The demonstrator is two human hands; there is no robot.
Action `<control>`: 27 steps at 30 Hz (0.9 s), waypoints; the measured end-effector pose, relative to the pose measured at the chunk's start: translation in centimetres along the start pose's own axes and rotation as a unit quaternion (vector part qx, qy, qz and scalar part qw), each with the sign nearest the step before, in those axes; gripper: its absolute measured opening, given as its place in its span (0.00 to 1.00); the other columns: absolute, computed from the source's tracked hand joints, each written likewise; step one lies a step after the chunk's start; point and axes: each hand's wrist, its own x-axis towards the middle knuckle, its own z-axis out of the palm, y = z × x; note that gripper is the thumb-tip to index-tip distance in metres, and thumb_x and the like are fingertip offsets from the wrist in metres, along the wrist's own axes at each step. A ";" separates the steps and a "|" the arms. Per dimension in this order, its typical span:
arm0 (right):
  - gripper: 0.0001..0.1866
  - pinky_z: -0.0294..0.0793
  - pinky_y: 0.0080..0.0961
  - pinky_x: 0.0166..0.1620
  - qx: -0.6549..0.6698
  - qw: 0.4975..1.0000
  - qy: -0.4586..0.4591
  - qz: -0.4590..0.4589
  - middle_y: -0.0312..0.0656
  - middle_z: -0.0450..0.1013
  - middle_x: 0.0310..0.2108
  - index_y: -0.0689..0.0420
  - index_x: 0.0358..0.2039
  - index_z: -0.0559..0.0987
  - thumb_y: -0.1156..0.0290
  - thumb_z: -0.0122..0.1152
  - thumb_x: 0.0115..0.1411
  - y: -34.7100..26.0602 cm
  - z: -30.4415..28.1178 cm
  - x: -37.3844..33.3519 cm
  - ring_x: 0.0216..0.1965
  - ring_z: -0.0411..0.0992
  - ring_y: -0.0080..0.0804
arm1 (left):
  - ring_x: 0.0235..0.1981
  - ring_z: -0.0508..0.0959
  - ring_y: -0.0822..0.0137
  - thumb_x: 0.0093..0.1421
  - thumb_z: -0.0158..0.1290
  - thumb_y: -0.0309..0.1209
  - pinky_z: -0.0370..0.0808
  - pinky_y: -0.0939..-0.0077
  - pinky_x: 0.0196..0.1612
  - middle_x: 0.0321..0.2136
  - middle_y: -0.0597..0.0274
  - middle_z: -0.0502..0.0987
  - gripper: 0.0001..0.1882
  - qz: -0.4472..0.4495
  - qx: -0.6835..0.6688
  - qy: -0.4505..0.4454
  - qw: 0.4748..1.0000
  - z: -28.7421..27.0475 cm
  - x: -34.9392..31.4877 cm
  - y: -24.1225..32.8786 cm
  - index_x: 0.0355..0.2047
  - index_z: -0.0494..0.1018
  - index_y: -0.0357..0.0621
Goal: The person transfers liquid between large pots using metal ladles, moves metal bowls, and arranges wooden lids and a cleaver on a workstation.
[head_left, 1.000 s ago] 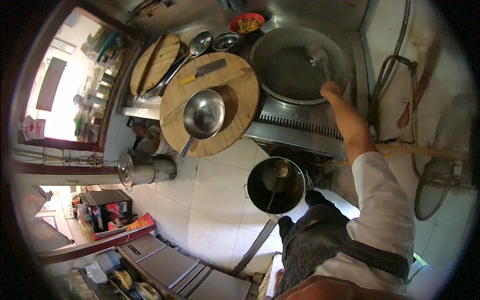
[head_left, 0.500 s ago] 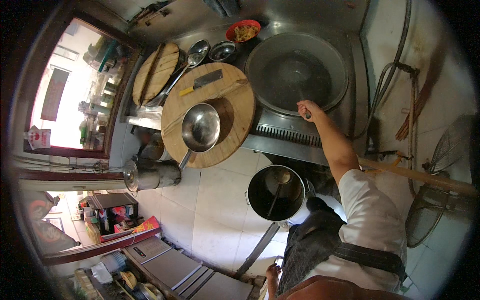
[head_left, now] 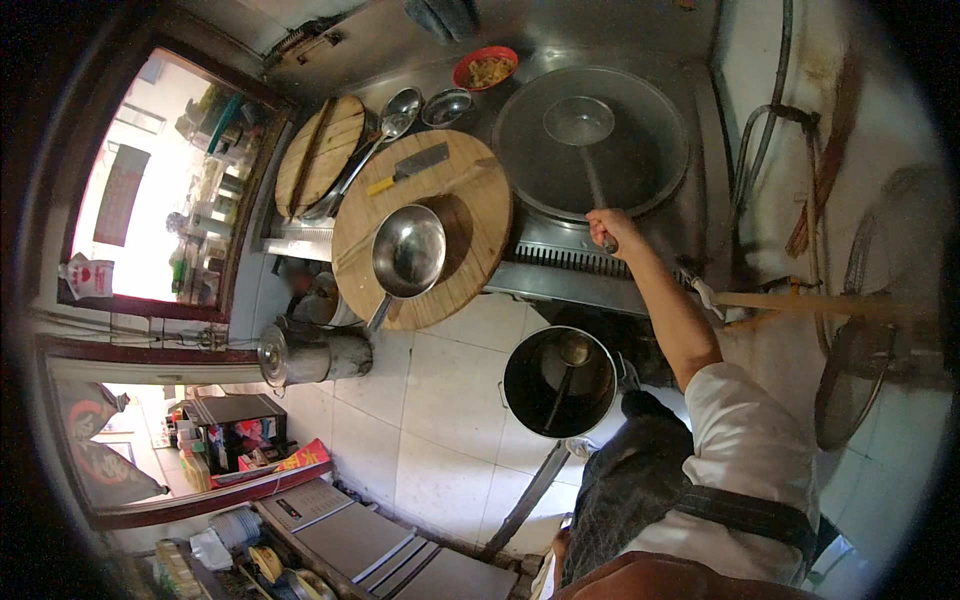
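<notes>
Right hand (head_left: pixel 607 228): grip closed around the handle end of a long ladle (head_left: pixel 580 125), whose bowl rests inside the wide wok (head_left: pixel 640 185) on the steel counter (head_left: pixel 560 275). Left hand: not in view, state cannot be told.

Risk, judged: the grip sits far out on the handle, so a loaded bowl could tip and spill over the wok's rim; the forearm passes above the stove edge.

Nearby: round wooden board (head_left: pixel 470 215) carrying a steel ladle bowl (head_left: pixel 408 252) and cleaver (head_left: pixel 412 166); second wooden lid (head_left: pixel 318 155); red bowl of food (head_left: pixel 485 68); dark pot (head_left: pixel 558 382) on the floor, just beside the person's legs, crowding the footing.
</notes>
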 end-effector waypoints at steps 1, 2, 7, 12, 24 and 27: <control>0.15 0.55 0.15 0.12 -0.006 1.000 -0.003 -0.006 0.30 0.58 0.09 0.52 0.13 0.62 0.74 0.49 0.55 0.0 -0.1 -0.8 0.09 0.55 0.18 | 0.26 0.74 0.65 0.55 0.49 0.31 0.70 0.73 0.27 0.29 0.56 0.76 0.15 0.010 0.024 -0.004 1.000 0.0 0.3 -0.3 0.41 0.71 0.37; 0.15 0.55 0.15 0.12 -0.011 1.000 -0.005 -0.012 0.30 0.58 0.09 0.52 0.13 0.62 0.74 0.49 0.55 0.0 -0.2 -1.8 0.08 0.55 0.18 | 0.26 0.74 0.65 0.55 0.49 0.32 0.70 0.72 0.28 0.29 0.56 0.76 0.15 0.020 0.041 -0.006 0.999 0.1 0.5 -0.7 0.41 0.71 0.37; 0.15 0.54 0.15 0.13 -0.046 0.998 0.031 -0.010 0.30 0.57 0.08 0.51 0.13 0.61 0.74 0.49 0.55 -0.7 -0.3 -7.0 0.08 0.55 0.18 | 0.28 0.75 0.63 0.55 0.49 0.34 0.70 0.70 0.30 0.30 0.56 0.76 0.16 0.075 0.096 -0.020 0.992 -0.6 1.9 -2.9 0.42 0.72 0.38; 0.17 0.52 0.15 0.13 -0.071 0.997 0.018 0.022 0.29 0.56 0.08 0.49 0.12 0.59 0.72 0.50 0.55 0.0 0.0 -12.5 0.08 0.53 0.17 | 0.31 0.77 0.62 0.56 0.47 0.34 0.72 0.70 0.32 0.30 0.54 0.77 0.16 0.106 0.268 -0.025 0.957 -3.1 3.0 -4.1 0.41 0.72 0.39; 0.13 0.54 0.15 0.10 -0.068 0.996 -0.030 0.054 0.29 0.59 0.10 0.52 0.16 0.64 0.72 0.51 0.56 2.9 2.4 -30.4 0.09 0.56 0.14 | 0.23 0.75 0.68 0.54 0.45 0.22 0.72 0.77 0.24 0.24 0.57 0.77 0.13 0.083 0.013 -0.037 0.996 -7.1 1.0 0.2 0.39 0.71 0.35; 0.06 0.55 0.15 0.10 -0.074 0.995 -0.049 0.050 0.29 0.60 0.12 0.55 0.23 0.66 0.73 0.52 0.55 4.9 1.4 -34.3 0.09 0.56 0.14 | 0.20 0.75 0.68 0.52 0.46 0.22 0.71 0.77 0.22 0.23 0.57 0.77 0.13 0.095 0.161 -0.020 0.982 -7.0 0.7 2.5 0.39 0.72 0.36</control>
